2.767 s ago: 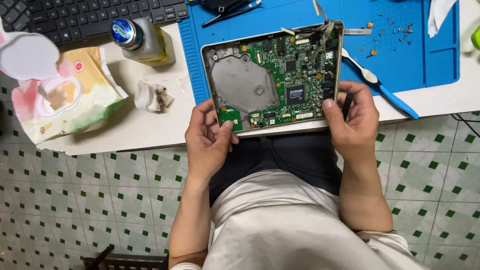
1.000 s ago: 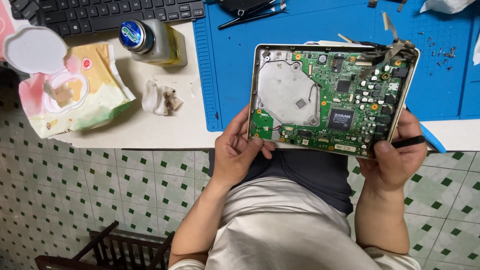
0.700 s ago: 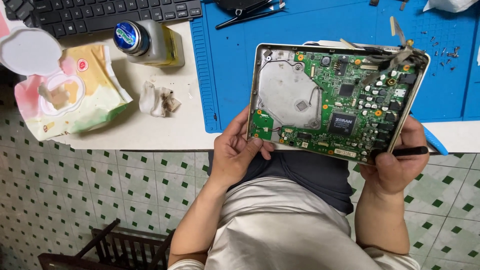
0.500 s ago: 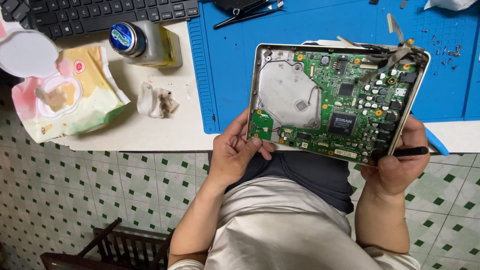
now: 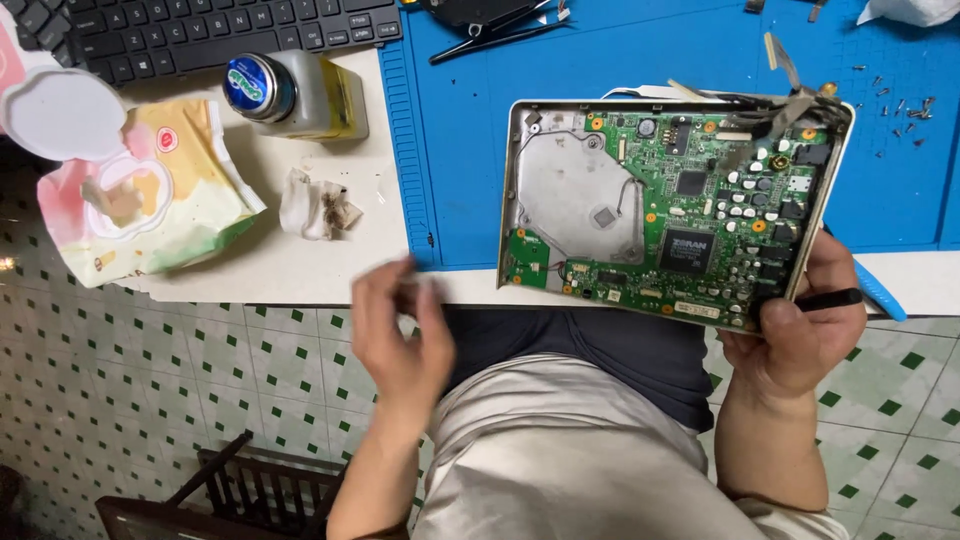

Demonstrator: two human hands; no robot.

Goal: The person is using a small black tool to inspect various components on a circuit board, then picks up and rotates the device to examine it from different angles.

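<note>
My right hand (image 5: 800, 335) grips the lower right corner of an opened device (image 5: 670, 210), a pale metal tray with a green circuit board and a round silver plate inside. A thin black tool (image 5: 828, 298) is pinched in the same hand against the device's edge. My left hand (image 5: 395, 335) is off the device and blurred, in the air left of it, just below the table's front edge, holding nothing that I can see. The device hangs tilted over the blue work mat (image 5: 640, 60).
On the white table (image 5: 300, 265) lie a dirty crumpled wipe (image 5: 318, 205), a pack of wet wipes with its lid open (image 5: 140, 195), a small bottle lying on its side (image 5: 290, 95) and a black keyboard (image 5: 190, 30). Small screws (image 5: 895, 95) and tweezers (image 5: 495, 25) rest on the mat.
My left hand has let go of the device's lower left corner and moved left and down. The right hand alone holds the device now.
</note>
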